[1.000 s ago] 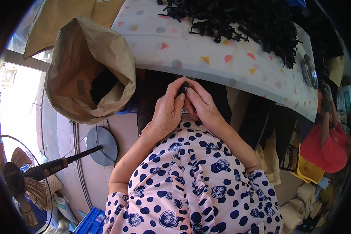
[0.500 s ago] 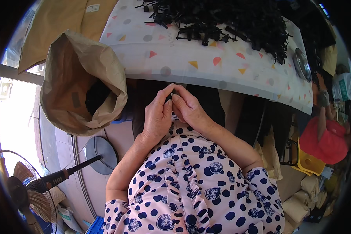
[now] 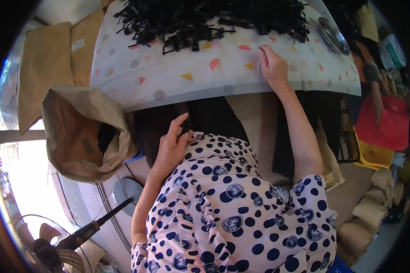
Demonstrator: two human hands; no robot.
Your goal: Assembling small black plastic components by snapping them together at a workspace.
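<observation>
A large heap of small black plastic parts (image 3: 182,20) with thin stems covers the far side of the table (image 3: 177,91), which has a pale patterned cloth. My right hand (image 3: 274,68) is over the cloth, to the near right of the heap and apart from it. Its fingers are curled closed; whatever they may hold is hidden. Low in front of my body, beneath the table's near edge, my left hand (image 3: 171,141) has its fingers stretched and apart, with nothing visible in it. A tall brown paper sack (image 3: 84,154) stands open to its left, with dark contents inside.
A round metal dish (image 3: 333,35) lies at the table's right end. Flat brown sacks (image 3: 43,68) are at the far left. A fan (image 3: 50,250) stands at lower left. On the right are a person in red (image 3: 385,123), a yellow container (image 3: 373,154) and several paper packages (image 3: 369,207).
My hands, together in front of me before, have parted. The right has reached forward and right over the table; the left stays low with its fingers opened. The view has shifted too.
</observation>
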